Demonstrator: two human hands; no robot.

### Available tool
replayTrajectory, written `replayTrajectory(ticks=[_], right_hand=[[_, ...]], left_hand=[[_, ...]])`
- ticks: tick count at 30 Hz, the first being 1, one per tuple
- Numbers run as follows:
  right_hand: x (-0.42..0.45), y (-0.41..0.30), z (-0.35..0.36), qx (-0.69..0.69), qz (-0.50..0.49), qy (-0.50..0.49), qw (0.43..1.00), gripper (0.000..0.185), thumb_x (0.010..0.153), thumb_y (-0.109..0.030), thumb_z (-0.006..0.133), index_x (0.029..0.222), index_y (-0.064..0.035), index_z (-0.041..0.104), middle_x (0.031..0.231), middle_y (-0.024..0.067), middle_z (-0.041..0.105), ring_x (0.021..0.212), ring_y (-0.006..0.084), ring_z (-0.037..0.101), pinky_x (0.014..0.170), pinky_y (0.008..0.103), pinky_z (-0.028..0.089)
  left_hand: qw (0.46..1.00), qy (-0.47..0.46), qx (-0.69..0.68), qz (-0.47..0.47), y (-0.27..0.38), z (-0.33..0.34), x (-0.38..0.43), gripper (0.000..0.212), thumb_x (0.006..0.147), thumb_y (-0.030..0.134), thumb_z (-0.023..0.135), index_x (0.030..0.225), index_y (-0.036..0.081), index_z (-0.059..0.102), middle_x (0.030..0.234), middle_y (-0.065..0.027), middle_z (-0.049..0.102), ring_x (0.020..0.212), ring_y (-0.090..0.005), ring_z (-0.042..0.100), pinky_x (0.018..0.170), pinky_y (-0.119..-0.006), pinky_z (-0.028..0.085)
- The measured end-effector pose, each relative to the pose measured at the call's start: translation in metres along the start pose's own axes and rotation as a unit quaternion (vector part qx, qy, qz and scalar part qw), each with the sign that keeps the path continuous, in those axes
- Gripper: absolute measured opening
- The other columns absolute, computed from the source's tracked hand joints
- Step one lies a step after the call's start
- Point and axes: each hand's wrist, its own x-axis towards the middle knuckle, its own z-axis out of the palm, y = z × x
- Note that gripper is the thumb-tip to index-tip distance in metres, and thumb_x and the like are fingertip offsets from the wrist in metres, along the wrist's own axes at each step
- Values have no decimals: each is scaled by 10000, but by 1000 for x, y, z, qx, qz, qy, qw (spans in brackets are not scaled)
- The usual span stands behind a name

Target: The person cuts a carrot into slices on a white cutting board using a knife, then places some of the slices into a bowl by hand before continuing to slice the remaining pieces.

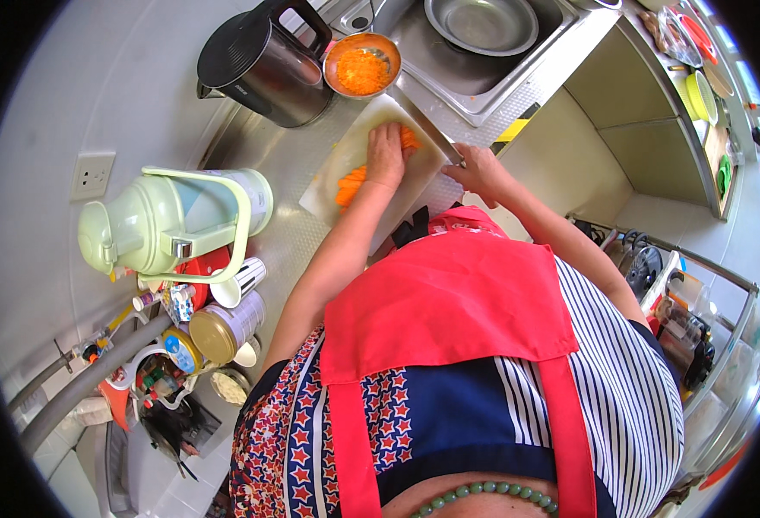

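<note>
On a pale cutting board [328, 175] my left hand [386, 155] presses with bent fingers on a bunch of orange carrot slices [410, 138]. My right hand [480, 171] grips the handle of a kitchen knife. The knife's broad blade [424, 123] runs along the board's right side, a short way from the fingers of my left hand. More carrot slices [352, 184] lie overlapping on the board, partly behind my left wrist. Just beyond the board stands a metal bowl [332, 65] holding finely chopped carrot [362, 71].
A dark electric kettle [276, 71] stands left of the bowl. Beyond is a steel sink [445, 84] with a metal basin [483, 26]. At left are a light green thermos flask [153, 223], a paper cup [241, 283] and a gold-lidded can [215, 337]. A cupboard [652, 129] is at right.
</note>
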Motion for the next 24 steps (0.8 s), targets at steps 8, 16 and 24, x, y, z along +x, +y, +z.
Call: replayTrajectory(ticks=[8,16,24], right_hand=[[-5,-10,-2,-64,17,8,998,341,838,-169,543,1096,54,568,814,306,624,787,461,621,764,506,503],[-10,-5,18,-90,-73,65,991,349,830,-143,525,1117,52,563,810,293,630,801,460,619,782,519,493],[-5,-1,28,-101,-90,71,988,337,831,-133,514,1108,55,548,813,295,628,805,459,619,785,527,489]], left_hand=[[998,12,-54,16,3,-18,6,547,610,120,808,1083,28,547,1112,-166,546,1045,-370,498,914,-434,427],[994,-18,-89,68,-4,-15,5,244,651,60,755,851,30,619,1077,-136,601,1040,-344,541,905,-412,457],[993,5,-97,62,-3,-9,7,163,668,9,698,812,26,625,1012,-121,629,971,-333,573,865,-407,479]])
